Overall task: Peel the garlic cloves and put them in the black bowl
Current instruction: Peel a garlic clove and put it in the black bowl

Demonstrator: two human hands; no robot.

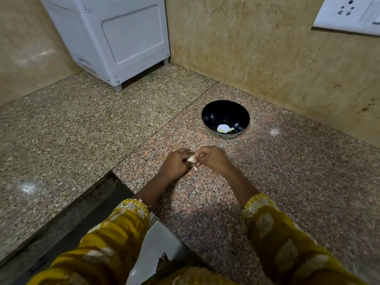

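Step in hand, by my read: stripping skin off one clove, low over the tabletop (267,182), front & centre; the left hand (176,161) has its grip clamped on the garlic clove (191,159), fingers curled round it; it should hold firm w/o crushing, & turn the clove bit by bit so fresh skin faces the other hand; the right hand (212,159) has its grip pinched together on the clove's right side, on skin or tip, can't tell which; best to pull the papery layer along the clove's length, not across, so it comes off in strips; a pale scrap (195,168) hangs just under the two hands, prob. loose skin or the root end; the black bowl (207,112) sits farther back & to the right, apart from the hands, w/ something pale (224,128) at its bottom; drop-off would need a short reach fwd-right, easiest w/ the right hand.

Hard to make out: the white appliance (107,38) back left is cut off at the top; both hands' fingertips are tucked under, so how much skin the clove carries is unseen; other cloves, if any, not in view; the bowl's pale contents are washed out by glare, count unclear; the socket plate (349,13) is cropped at the top right edge.
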